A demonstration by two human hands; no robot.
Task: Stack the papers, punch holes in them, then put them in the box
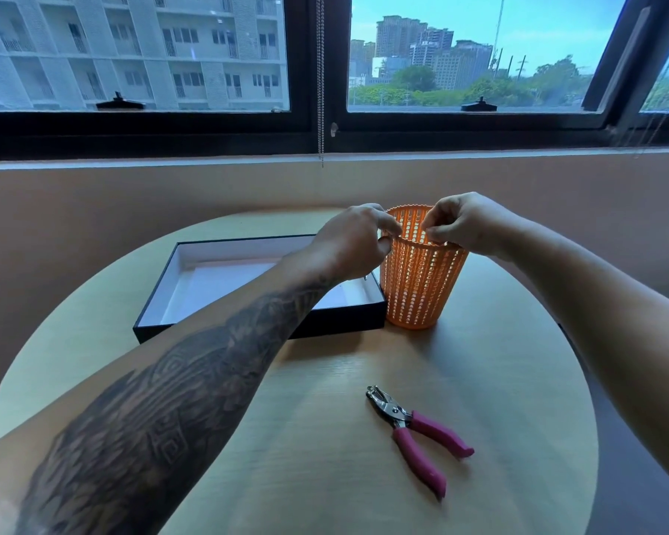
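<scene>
A shallow black box with a white inside lies open on the round wooden table, left of centre, and white paper lies flat in it. A hole punch with pink handles rests on the table near me, to the right. My left hand and my right hand both pinch the near rim of an orange perforated basket that stands upright just right of the box. My tattooed left forearm crosses over the box.
The table's far edge meets a beige wall under a dark-framed window. A bead chain hangs down from the window above the basket. The box and the basket touch or nearly touch.
</scene>
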